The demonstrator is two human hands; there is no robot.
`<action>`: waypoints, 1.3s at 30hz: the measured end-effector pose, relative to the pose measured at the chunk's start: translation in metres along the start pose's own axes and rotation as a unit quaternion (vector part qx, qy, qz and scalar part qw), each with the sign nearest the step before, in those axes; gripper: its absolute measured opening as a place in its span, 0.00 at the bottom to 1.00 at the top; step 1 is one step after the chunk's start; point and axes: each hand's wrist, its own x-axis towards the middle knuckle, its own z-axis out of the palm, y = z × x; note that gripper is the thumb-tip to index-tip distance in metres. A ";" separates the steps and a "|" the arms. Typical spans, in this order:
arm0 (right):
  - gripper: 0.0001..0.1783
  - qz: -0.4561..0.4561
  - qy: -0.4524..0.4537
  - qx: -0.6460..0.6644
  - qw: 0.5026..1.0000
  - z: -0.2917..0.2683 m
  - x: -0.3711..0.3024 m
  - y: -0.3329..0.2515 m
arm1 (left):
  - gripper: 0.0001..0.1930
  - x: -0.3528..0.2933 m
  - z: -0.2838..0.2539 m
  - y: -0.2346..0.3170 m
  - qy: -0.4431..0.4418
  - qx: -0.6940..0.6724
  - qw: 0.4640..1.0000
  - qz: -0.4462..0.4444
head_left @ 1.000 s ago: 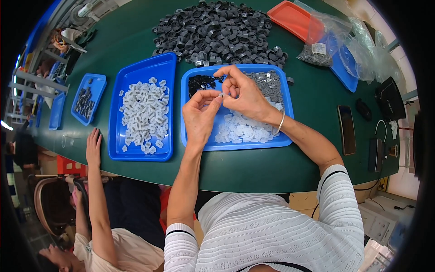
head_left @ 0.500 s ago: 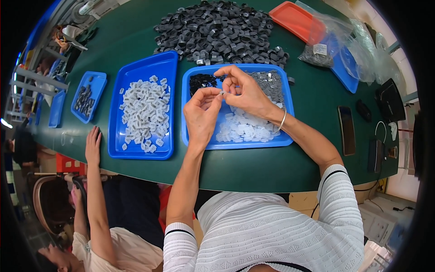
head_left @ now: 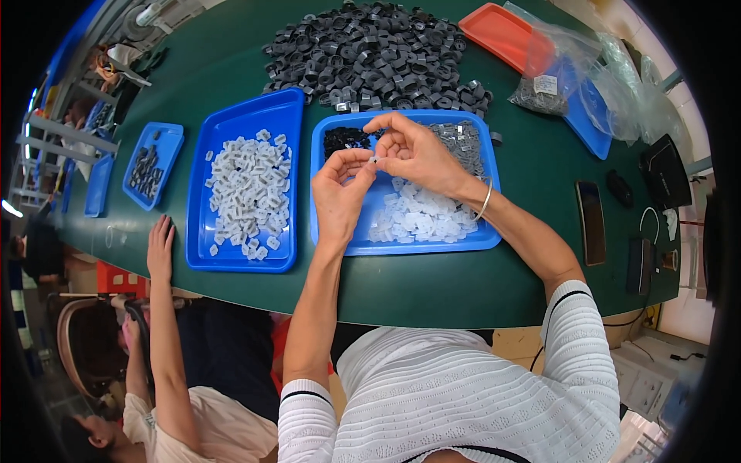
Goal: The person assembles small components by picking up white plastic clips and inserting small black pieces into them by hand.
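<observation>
My left hand point(head_left: 340, 194) and my right hand point(head_left: 421, 158) meet above a light blue tray point(head_left: 328, 245). Between their pinched fingertips is a small pale plastic piece point(head_left: 375, 159), mostly covered by the fingers. Beneath and around the hands, the tray holds small black parts point(head_left: 345, 139) at its far left, grey parts point(head_left: 461, 145) at its far right and translucent white pieces point(head_left: 421, 216) nearer me. To the left, a darker blue tray point(head_left: 202, 251) carries a heap of whitish plastic parts point(head_left: 248, 193).
A big pile of dark grey ring-like parts point(head_left: 370, 54) lies at the back. Far right are a red tray point(head_left: 494, 35), plastic bags point(head_left: 610, 85) and a phone point(head_left: 590, 224). On the left, a co-worker's hand point(head_left: 160, 247) rests on the green table near a small blue tray point(head_left: 144, 199).
Both hands stay nearly in place, with the fingertips shifting slightly around the small piece. The rest of the scene looks the same.
</observation>
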 end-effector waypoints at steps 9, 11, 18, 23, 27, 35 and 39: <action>0.12 -0.056 0.052 -0.178 0.981 -0.039 0.009 -0.005 | 0.05 0.002 -0.007 0.006 0.053 -0.023 0.998 -0.016; 0.07 -0.064 0.042 -0.307 0.949 -0.042 0.007 0.001 | 0.05 0.004 -0.009 0.007 0.053 -0.027 0.998 -0.021; 0.06 -0.161 -0.018 -0.514 0.842 -0.023 0.013 0.017 | 0.07 0.005 -0.008 0.011 0.054 -0.090 0.993 -0.055; 0.05 -0.133 -0.073 -0.592 0.791 -0.014 0.021 0.014 | 0.08 0.007 -0.011 0.007 0.051 -0.088 0.993 -0.052; 0.06 -0.147 -0.089 -0.654 0.737 0.000 0.022 0.013 | 0.11 0.008 -0.014 0.002 0.041 -0.095 0.994 -0.037; 0.05 -0.130 -0.114 -0.635 0.753 -0.003 0.033 0.010 | 0.10 0.007 -0.016 0.003 0.067 -0.095 0.992 -0.038; 0.04 -0.109 -0.070 -0.599 0.790 -0.010 0.025 0.010 | 0.11 0.008 -0.012 0.001 0.055 -0.106 0.992 -0.045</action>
